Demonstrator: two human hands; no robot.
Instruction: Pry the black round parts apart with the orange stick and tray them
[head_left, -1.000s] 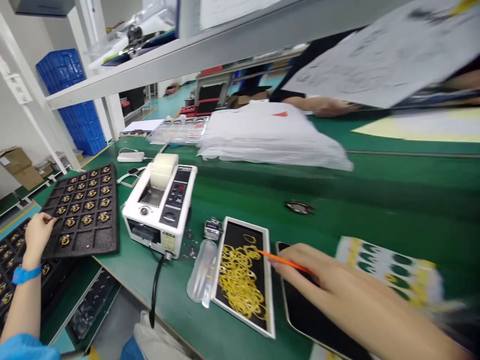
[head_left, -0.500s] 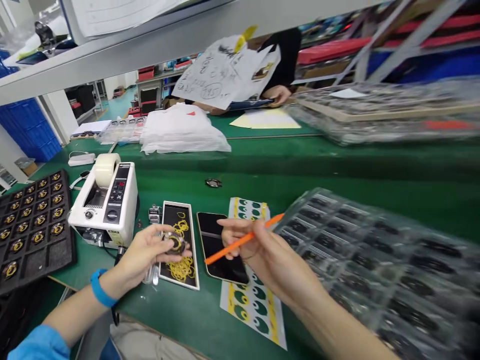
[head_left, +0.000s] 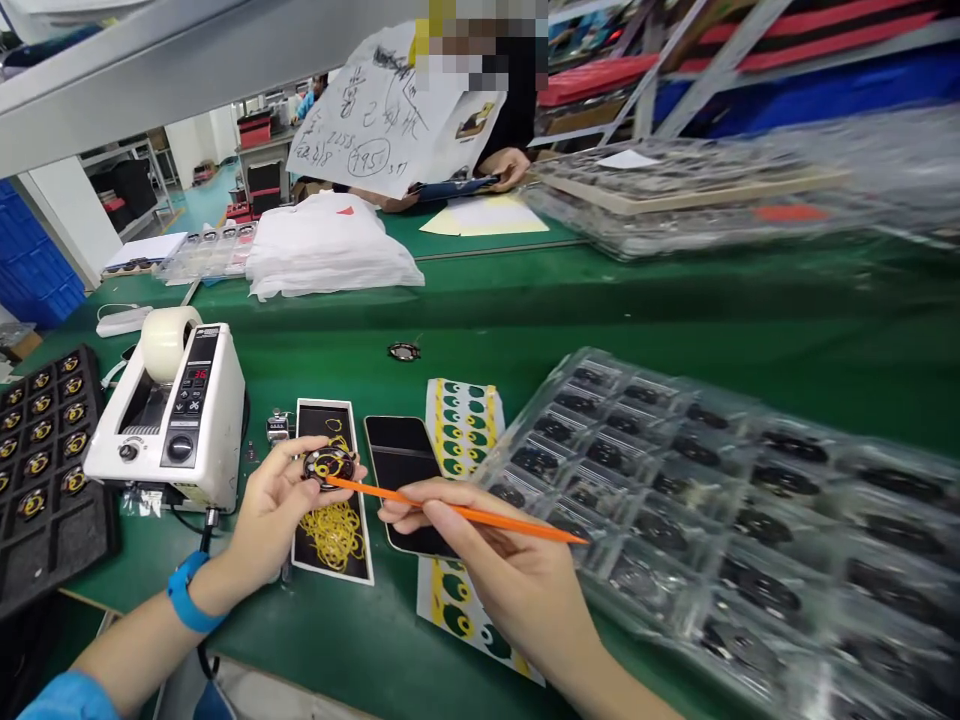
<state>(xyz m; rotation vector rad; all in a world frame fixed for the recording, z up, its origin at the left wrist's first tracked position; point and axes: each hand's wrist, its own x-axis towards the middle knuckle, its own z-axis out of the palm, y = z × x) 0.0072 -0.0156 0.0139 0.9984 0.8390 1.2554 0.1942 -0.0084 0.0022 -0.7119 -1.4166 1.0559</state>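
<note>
We see the left hand [head_left: 274, 500] gripping a small round part [head_left: 330, 462] by its edges, up above the white box [head_left: 365, 520]. It seems held that way so its face is left bare, and a yellow ring shows on that face. The right hand [head_left: 510, 560] pinches an orange stick [head_left: 487, 516] like a pencil — likely because that makes a thin tip easy to steer. The tip is at the lower edge of the part, but we can't tell if it presses there. Lower down, a heap of loose yellow rings [head_left: 334, 540] lies in the box, whose low walls probably stop them sliding off. The box sits just beside the phone [head_left: 403, 440], near both hands, so we guess the rings are easy to reach. On the left, a black tray [head_left: 45, 552] has pockets with one part in each, maybe so they don't bump. The tape machine [head_left: 201, 410] stands between that tray and the box, and clear trays [head_left: 675, 500] lie to the right.
</note>
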